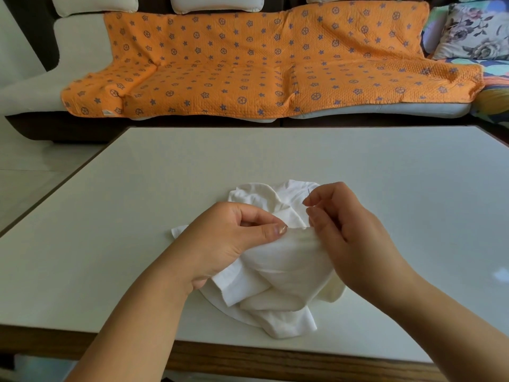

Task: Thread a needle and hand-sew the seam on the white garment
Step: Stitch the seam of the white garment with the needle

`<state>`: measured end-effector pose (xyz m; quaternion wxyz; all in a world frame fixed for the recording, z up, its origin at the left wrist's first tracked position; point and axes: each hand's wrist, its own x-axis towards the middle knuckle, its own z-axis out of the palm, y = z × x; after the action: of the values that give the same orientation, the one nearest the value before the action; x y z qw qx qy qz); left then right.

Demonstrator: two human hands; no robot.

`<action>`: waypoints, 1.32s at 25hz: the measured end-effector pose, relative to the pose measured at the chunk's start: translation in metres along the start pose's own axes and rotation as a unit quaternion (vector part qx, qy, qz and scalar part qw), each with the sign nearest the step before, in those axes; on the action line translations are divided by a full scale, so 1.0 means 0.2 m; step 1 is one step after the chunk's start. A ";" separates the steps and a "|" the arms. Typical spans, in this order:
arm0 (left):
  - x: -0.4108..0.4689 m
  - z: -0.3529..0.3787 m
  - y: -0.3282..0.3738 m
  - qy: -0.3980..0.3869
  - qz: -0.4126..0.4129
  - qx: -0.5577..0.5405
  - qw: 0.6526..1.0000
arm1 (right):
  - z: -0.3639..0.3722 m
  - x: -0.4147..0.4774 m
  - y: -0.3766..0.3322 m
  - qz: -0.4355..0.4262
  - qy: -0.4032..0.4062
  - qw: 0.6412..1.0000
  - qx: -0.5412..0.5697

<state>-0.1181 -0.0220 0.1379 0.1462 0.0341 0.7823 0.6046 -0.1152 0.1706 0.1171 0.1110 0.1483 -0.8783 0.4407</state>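
The white garment (pixel 278 274) lies bunched on the white table (pixel 248 161) near its front edge. My left hand (pixel 228 238) pinches a folded edge of the garment between thumb and fingers, lifting it slightly. My right hand (pixel 347 224) is just to the right of that edge, its fingertips pinching a thin needle (pixel 308 194) that points upward. A fine thread is barely visible running from the needle down toward the seam.
The table has a wooden front rim (pixel 248 359). Beyond it stands a sofa covered by an orange patterned blanket (pixel 248 64), with a floral cushion (pixel 473 31) at the far right.
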 end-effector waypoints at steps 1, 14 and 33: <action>0.00 0.00 0.00 0.001 -0.003 0.011 1.000 | -0.01 0.00 0.00 -0.008 0.012 1.000 -0.018; 0.01 0.03 -0.01 0.033 0.034 -0.052 0.998 | -0.05 -0.01 -0.02 -0.018 0.068 0.998 0.002; 0.01 0.04 0.00 0.011 0.059 -0.060 0.996 | -0.10 -0.05 -0.15 0.185 -0.105 0.966 0.150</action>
<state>-0.1170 -0.0132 0.1363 0.1029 0.0647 0.7425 0.6587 -0.0933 0.1718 0.1482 -0.0891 0.0441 -0.8213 0.5618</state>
